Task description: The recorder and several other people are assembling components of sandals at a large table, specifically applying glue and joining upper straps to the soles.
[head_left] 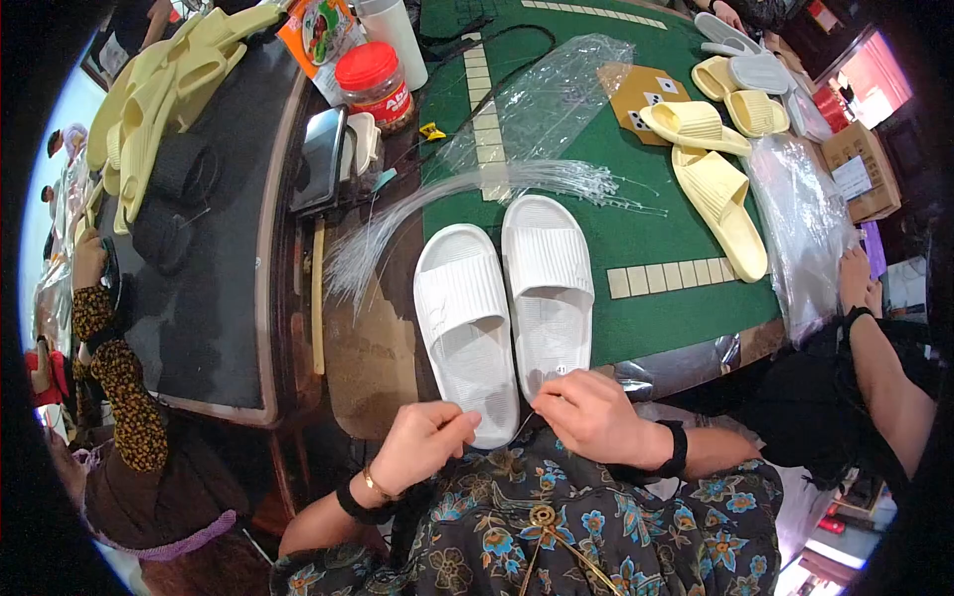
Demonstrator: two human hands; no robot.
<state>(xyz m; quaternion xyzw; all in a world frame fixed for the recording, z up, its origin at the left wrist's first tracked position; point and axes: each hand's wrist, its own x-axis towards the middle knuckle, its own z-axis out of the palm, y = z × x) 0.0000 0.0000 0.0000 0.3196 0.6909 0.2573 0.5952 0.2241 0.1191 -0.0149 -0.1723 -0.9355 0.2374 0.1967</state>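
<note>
A pair of white slide sandals lies side by side in front of me, toes pointing away. My left hand [427,443] is closed in a pinch by the heel of the left white slide [461,288]. My right hand [593,417] is also pinched, over the heel of the right white slide [547,258], next to a small round size sticker. Whatever the fingertips hold, possibly a thin clear strand, is too fine to make out. Just beyond the slides lies a fanned bundle of clear plastic strands [537,177].
Yellow slides [723,204] and a clear plastic bag [792,233] lie at right on the green table [636,318]. A red-lidded jar [374,84] and a phone [320,159] are at back left. More yellow slides [189,79] rest on the dark left table. Co-workers' arms show at both sides.
</note>
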